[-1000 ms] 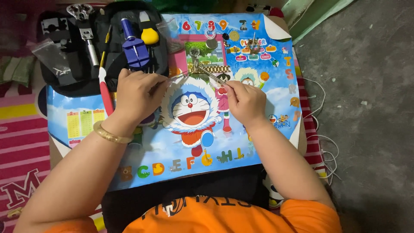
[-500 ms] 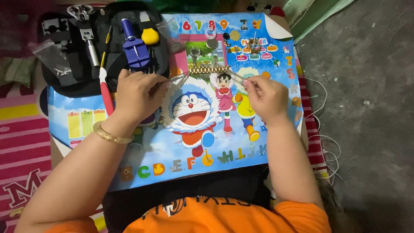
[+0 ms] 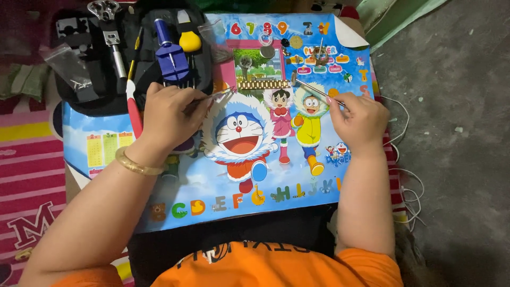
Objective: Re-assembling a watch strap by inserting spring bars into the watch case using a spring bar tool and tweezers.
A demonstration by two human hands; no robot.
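A gold metal watch band (image 3: pixel 263 84) lies flat on a colourful cartoon table (image 3: pixel 186 186), near its far middle. My left hand (image 3: pixel 172 114) grips thin tweezers (image 3: pixel 212 96) whose tip points at the band's left end. My right hand (image 3: pixel 358 121) holds a slim metal tool (image 3: pixel 313 89) whose head rests near the band's right end. A gold bangle (image 3: pixel 137 163) circles my left wrist.
A black tool case (image 3: pixel 85 101) at the far left holds a blue band tool (image 3: pixel 170 56), a yellow-handled tool (image 3: pixel 188 38), a red-handled tool (image 3: pixel 133 114) and a metal wrench (image 3: pixel 109 26). Small watch parts (image 3: pixel 268 50) lie beyond the band. White cables (image 3: pixel 406 186) trail on the concrete floor at right.
My right hand has moved right, away from the middle of the table, now holding the slim tool out toward the band's right end. My left hand has stayed put.
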